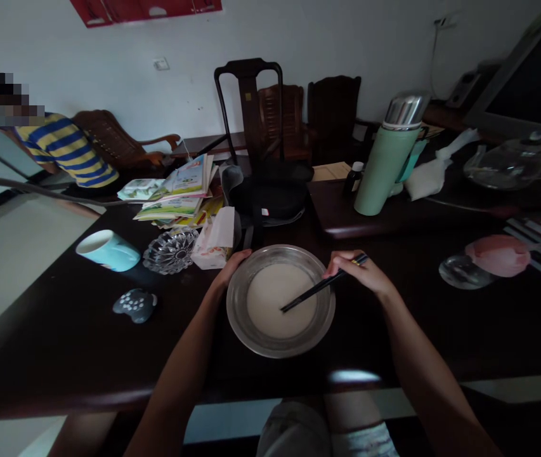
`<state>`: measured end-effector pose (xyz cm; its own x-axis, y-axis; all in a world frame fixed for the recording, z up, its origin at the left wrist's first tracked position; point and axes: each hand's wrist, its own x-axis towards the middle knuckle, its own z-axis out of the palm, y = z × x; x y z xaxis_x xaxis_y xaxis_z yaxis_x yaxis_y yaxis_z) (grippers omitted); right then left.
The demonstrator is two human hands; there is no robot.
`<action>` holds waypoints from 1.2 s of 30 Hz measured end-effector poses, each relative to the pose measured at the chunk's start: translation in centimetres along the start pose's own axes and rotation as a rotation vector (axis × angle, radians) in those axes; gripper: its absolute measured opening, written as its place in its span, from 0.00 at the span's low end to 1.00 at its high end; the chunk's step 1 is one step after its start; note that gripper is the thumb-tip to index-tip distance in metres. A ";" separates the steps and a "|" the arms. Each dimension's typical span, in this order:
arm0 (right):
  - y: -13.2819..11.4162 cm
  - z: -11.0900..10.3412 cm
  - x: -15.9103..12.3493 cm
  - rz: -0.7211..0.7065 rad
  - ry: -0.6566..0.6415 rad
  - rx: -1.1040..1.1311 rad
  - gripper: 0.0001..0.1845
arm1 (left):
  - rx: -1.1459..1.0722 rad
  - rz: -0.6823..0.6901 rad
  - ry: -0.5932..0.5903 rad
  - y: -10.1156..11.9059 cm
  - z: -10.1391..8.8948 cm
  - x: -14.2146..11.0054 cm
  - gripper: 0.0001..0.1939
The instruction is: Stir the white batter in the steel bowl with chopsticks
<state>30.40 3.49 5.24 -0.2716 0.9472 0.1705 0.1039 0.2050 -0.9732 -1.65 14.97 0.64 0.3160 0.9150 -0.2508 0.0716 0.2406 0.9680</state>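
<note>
A wide metal bowl (236, 317) stands on the dark table in front of me, holding a pale, milky liquid (270, 298). My left hand (233, 268) grips the bowl's left side near the rim; most of its fingers are hidden behind the bowl. In my right hand (353, 270), closed at the bowl's right rim, is a pair of dark chopsticks (315, 290). Their tips slant down to the left into the liquid, near the middle of the bowl.
Left of the bowl are a tissue pack (213, 244), a glass dish (168, 252), a light-blue cup (108, 251) and a grey object with white spots (136, 305). Behind stand books (184, 190) and a green thermos (384, 165). A person in a striped shirt (68, 152) sits at far left.
</note>
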 end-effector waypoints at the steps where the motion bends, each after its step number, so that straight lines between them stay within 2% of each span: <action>1: 0.0 0.2 0.1 0.003 -0.047 -0.010 0.22 | -0.006 0.005 -0.004 0.0 0.0 0.0 0.17; 3: 0.0 0.3 0.2 -0.002 -0.065 -0.039 0.20 | -0.012 0.021 -0.014 0.0 0.0 0.0 0.17; 8: 0.1 -0.6 -0.1 -0.011 0.126 -0.019 0.22 | 0.019 0.034 -0.012 0.0 0.0 0.1 0.18; 14: -0.2 0.5 0.2 0.010 -0.071 -0.039 0.21 | 0.052 0.070 -0.012 0.1 -0.1 0.4 0.19; 20: -0.1 -0.6 -0.1 -0.003 0.123 -0.009 0.22 | 0.032 0.051 -0.012 -0.3 -0.2 0.6 0.19; 22: -0.1 -0.5 -0.1 0.000 0.087 0.017 0.23 | 0.026 0.045 -0.016 -0.3 -0.2 0.7 0.19; 26: 0.0 0.3 0.3 0.009 -0.071 -0.023 0.20 | 0.028 0.044 -0.017 -0.3 -0.3 0.7 0.19; 28: 0.0 0.3 0.3 0.000 -0.044 -0.053 0.19 | 0.029 0.046 -0.015 -0.3 -0.2 0.6 0.19; 32: 0.2 -0.5 0.0 -0.007 0.091 -0.023 0.21 | 0.033 0.052 -0.008 -0.2 -0.2 0.5 0.20; 34: 0.1 -0.4 0.0 0.000 0.057 0.005 0.22 | 0.042 0.047 -0.012 -0.2 -0.2 0.6 0.19; 36: 0.0 0.0 0.1 0.013 -0.033 0.003 0.21 | 0.051 0.050 -0.014 -0.2 -0.2 0.6 0.19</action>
<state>30.39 3.58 5.26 -0.3014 0.9412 0.1526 0.1049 0.1918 -0.9758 -1.70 15.60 0.30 0.3332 0.9208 -0.2025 0.1035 0.1778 0.9786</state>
